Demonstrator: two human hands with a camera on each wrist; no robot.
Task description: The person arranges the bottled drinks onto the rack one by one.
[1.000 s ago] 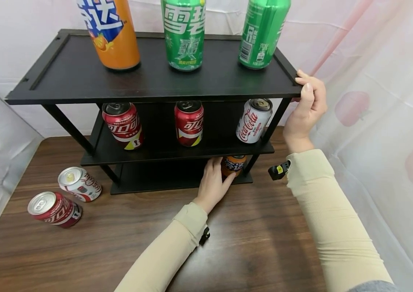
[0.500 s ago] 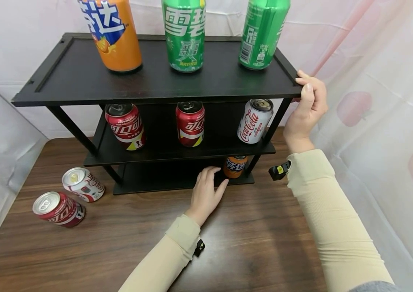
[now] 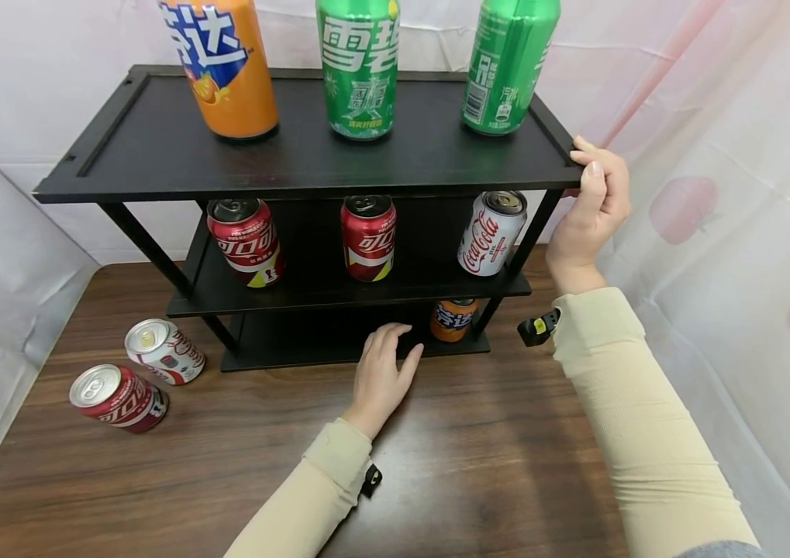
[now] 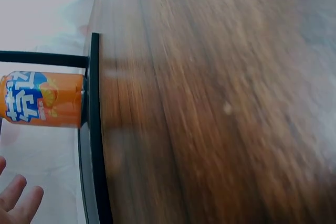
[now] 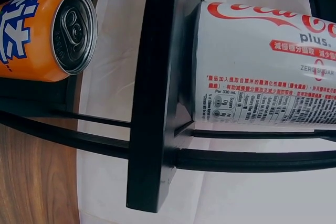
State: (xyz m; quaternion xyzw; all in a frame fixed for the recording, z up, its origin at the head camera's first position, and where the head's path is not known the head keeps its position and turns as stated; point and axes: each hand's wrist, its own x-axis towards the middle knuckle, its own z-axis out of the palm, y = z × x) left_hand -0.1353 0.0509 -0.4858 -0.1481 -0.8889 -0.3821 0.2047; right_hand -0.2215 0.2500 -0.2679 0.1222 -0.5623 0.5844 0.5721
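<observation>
In the head view my left hand (image 3: 381, 377) is at the front edge of the bottom shelf, thumb and fingers spread, holding nothing. Its fingertips (image 4: 32, 201) show at the lower left of the left wrist view. Right of it, an orange Fanta can (image 3: 452, 320) stands upright at the right end of that shelf, apart from the hand. My right hand (image 3: 591, 209) grips the right front corner of the black three-tier shelf (image 3: 429, 167). Just below that corner, a white Coca-Cola can (image 3: 492, 234) stands on the middle shelf.
On the top shelf stand a larger orange can (image 3: 237, 85) and two green cans, one of them central (image 3: 360, 85). Two red cola cans, one at left (image 3: 246, 244), share the middle shelf. A white can (image 3: 164, 353) and a red can (image 3: 119, 397) stand on the wooden table (image 3: 478, 465).
My left hand has drawn back leftward from the orange Fanta can, which now shows fully below the middle shelf. My right hand keeps its grip on the shelf corner.
</observation>
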